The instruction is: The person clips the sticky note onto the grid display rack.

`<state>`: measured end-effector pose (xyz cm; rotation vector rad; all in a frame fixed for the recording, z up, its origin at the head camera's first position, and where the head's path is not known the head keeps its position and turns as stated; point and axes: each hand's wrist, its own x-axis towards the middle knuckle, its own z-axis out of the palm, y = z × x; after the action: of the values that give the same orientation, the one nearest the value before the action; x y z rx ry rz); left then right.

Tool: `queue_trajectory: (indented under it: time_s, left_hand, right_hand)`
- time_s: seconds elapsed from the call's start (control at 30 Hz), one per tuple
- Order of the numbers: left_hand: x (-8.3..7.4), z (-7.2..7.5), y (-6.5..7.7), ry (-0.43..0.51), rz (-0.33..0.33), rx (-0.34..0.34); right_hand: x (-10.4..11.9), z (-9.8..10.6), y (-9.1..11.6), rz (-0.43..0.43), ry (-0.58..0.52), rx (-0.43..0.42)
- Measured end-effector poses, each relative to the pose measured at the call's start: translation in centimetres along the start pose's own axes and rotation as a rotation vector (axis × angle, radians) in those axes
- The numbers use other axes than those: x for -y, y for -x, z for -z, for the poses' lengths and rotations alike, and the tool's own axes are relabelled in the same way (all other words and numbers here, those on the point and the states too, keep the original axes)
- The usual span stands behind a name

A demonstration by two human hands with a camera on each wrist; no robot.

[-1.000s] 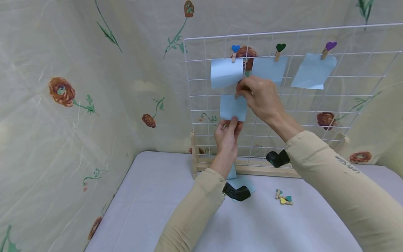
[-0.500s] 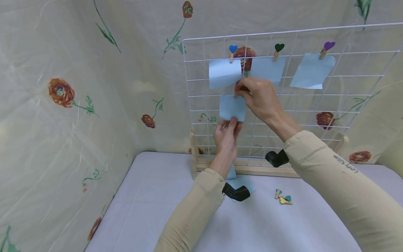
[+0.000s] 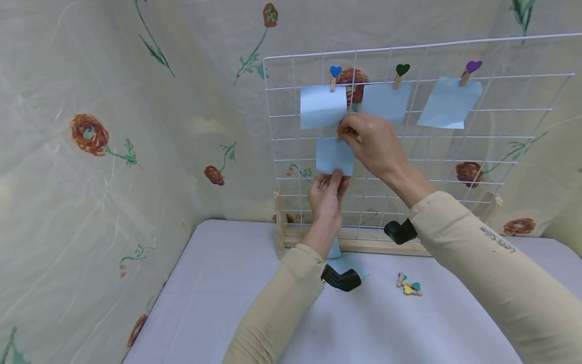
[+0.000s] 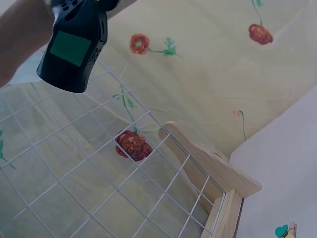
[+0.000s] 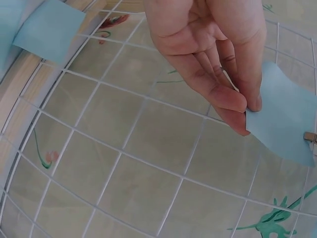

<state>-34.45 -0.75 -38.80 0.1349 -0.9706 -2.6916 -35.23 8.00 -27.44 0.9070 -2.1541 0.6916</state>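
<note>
My left hand (image 3: 325,202) pinches the bottom edge of a light blue paper sheet (image 3: 328,156) in front of the white wire grid (image 3: 364,195). This hand also shows in the right wrist view, its fingertips on the paper's edge. My right hand (image 3: 374,144) pinches at the sheet's upper edge; a small wooden clothespin (image 5: 310,136) sits there, mostly hidden by the fingers. Higher up hang three more blue sheets, under a blue-heart clothespin (image 3: 335,74), a green-heart clothespin (image 3: 400,73) and a purple-heart clothespin (image 3: 470,71).
The grid stands in a wooden base (image 3: 377,246) on a white-covered table (image 3: 227,283). Loose blue sheets (image 3: 352,264) lie by the base, partly behind the left arm. Several heart clothespins (image 3: 409,286) lie to their right. Behind hangs a flowered curtain (image 3: 159,101).
The head view has shifted very slightly. Both hands stay at the same sheet with almost no movement.
</note>
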Motion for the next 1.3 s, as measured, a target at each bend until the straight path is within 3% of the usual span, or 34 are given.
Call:
queue_trajectory:
  time_s: [0.63,0.97,1.3]
  left_hand:
    - [0.1,0.7,0.5,-0.031,-0.069,0.058]
    - [0.1,1.2,0.7,-0.047,-0.059,0.084]
    - [0.1,1.7,1.0,-0.103,-0.045,0.084]
  right_hand:
    - [-0.5,0.0,1.0,0.084,0.047,-0.018]
    - [-0.4,0.3,1.4,0.069,0.049,0.000]
    - [-0.8,0.5,2.2,0.120,0.029,-0.003]
